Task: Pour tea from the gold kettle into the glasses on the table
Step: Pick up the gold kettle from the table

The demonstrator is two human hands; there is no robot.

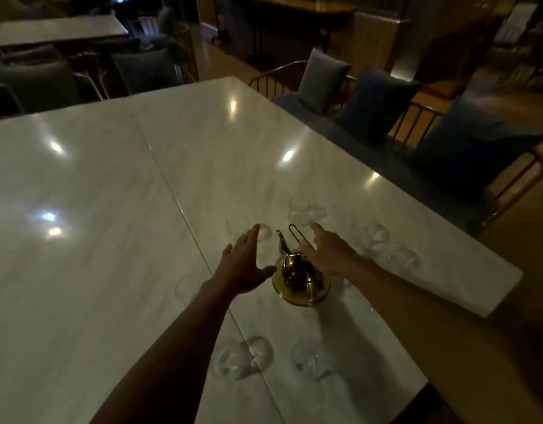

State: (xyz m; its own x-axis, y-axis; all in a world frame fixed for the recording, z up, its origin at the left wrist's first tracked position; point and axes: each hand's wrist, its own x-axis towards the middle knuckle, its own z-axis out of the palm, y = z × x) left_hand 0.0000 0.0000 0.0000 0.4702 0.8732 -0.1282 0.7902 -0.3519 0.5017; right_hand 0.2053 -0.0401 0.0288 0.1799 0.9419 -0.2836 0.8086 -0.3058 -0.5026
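Toward near right, flanking round gold metal kettle [300, 278] amid clear glasses [303, 211]: left hand [245, 264], right hand [331, 254], fingers spread, empty, apparently readying a grip.

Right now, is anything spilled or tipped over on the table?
Nothing stands out. The gold kettle sits upright on the table, with no puddle showing. The glasses around it are too dim and blurry to tell whether any is tipped.

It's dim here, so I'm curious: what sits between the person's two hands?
The gold kettle stands between the left hand and right hand on the table, shown in the head view.
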